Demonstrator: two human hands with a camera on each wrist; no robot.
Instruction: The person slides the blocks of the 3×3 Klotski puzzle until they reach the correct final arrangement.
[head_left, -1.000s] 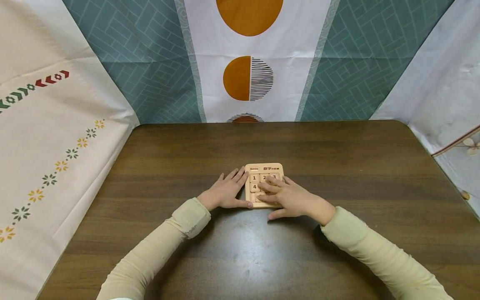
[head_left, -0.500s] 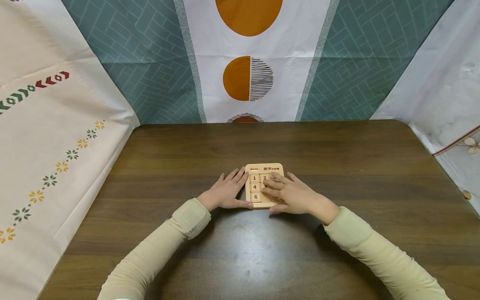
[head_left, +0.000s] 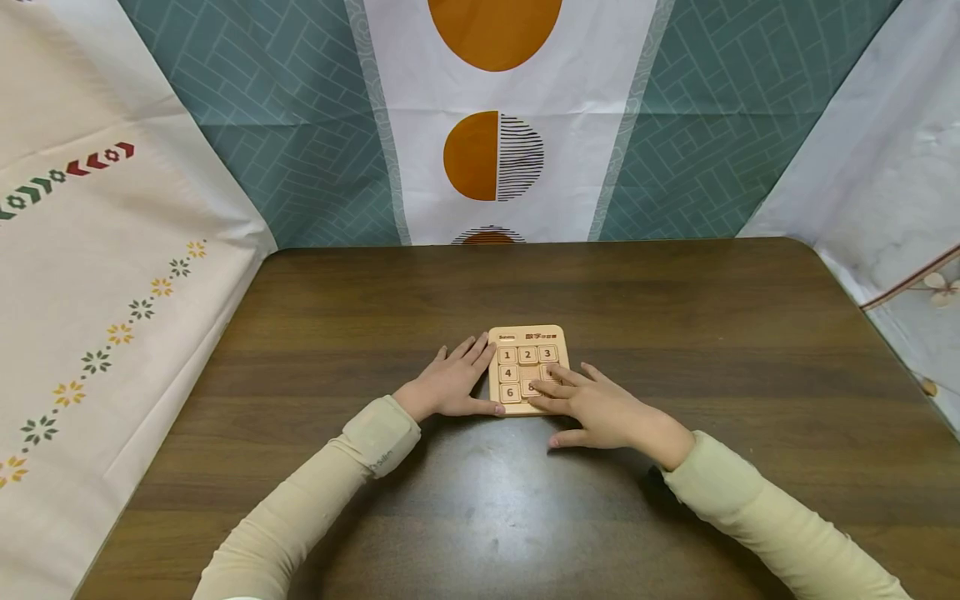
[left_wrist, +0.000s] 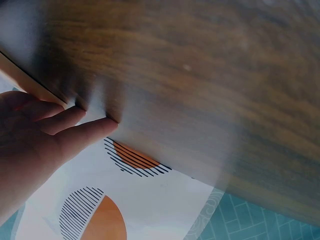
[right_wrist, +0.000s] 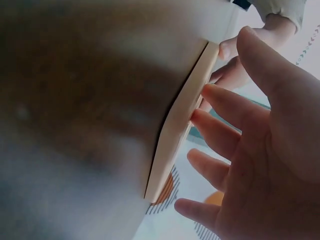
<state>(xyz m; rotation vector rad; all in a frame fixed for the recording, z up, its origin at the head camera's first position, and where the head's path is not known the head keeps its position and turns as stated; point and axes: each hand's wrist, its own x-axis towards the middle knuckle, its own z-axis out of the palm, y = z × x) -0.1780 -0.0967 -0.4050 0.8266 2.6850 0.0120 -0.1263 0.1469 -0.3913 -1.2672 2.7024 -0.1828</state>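
Note:
A small wooden number slide puzzle [head_left: 530, 328] lies flat on the table, its square tiles marked with digits. My left hand [head_left: 450, 387] rests along its left side, fingers extended at the upper left edge and thumb at the lower left corner. From the right, my right hand [head_left: 600, 408] reaches over the puzzle with spread fingers. One fingertip touches the 8 tile [head_left: 530, 387] in the bottom row, just right of the 6 tile [head_left: 510, 392]. Tiles 1, 2 and 3 [head_left: 547, 353] fill the top row. The right fingers partly cover the right column.
The brown wooden table [head_left: 360, 300] extends around the puzzle on all sides. Behind it hangs a teal and white cloth [head_left: 570, 179] with orange circles. Pale patterned cloths hang at the left [head_left: 150, 217] and right [head_left: 892, 167].
The 6 tile has slid left into the bottom left corner. Then the 8 tile moved down from the centre to the bottom row with my right fingers. My left hand stays in place.

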